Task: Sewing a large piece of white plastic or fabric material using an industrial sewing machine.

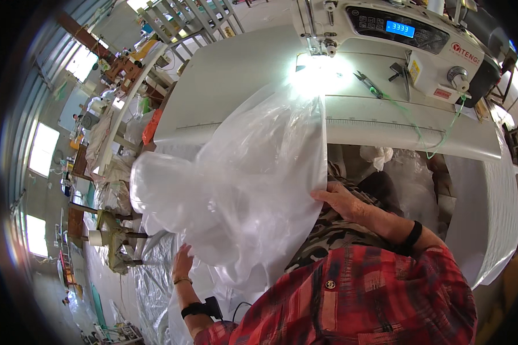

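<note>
Head view: we look down toward a white sewing machine, our landmark, whose needle area is washed out by glare.
Film, place: the translucent plastic film reaches from the sewing machine's needle area over the front edge of the table and toward the person's lap.
Film, handling: we judge it light, limp and slippery, quick to crease, cling and billow, and likely to stretch or tear if tugged hard at one spot.
Film, hold: we would favour a flat pinch on the fairly straight right edge, in front of the sewing machine, with a palm under the loose bulk farther left.
Film, direction: its narrow, gathered end points up to the needle area; it fans out away from the sewing machine, with a puffy lobe bulging left.
Film, long axis: we read it as running from the needle area down and somewhat left.
Right hand: thumb and fingers pinch the film's right edge, in front of the sewing machine.
Left hand: farther from the sewing machine and to its left, fingers loosely spread beside the film; we cannot tell whether they touch it.
Thread snips: just right of the needle area, beside green thread.
</note>
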A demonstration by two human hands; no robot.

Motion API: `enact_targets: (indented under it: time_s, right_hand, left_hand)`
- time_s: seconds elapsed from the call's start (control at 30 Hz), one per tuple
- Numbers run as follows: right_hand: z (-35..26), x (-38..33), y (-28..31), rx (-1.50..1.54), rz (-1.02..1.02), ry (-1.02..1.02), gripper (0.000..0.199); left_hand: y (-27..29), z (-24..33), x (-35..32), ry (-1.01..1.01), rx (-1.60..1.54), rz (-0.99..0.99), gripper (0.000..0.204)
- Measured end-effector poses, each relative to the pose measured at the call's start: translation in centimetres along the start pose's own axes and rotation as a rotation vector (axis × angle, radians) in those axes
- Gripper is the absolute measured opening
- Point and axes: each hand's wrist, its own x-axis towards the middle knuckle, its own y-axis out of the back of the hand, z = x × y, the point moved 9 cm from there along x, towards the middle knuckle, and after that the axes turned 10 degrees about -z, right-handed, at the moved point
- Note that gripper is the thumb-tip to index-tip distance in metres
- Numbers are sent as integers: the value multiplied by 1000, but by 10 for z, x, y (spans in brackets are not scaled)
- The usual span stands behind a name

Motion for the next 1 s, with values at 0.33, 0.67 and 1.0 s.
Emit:
enact_targets:
  time_s: [0.33,0.67,1.0]
  right_hand:
    - [-1,-4,7,-62,24,197,36]
    - [-8,-17,11,-51,73,196,32]
    - [-9,-16,5,-112,31,156,28]
  left_hand:
    - [163,340,-114,-770,-409,377,42]
    - [75,109,-63,-349,-470,327,5]
    - [111,-28,-84,251,192,311,19]
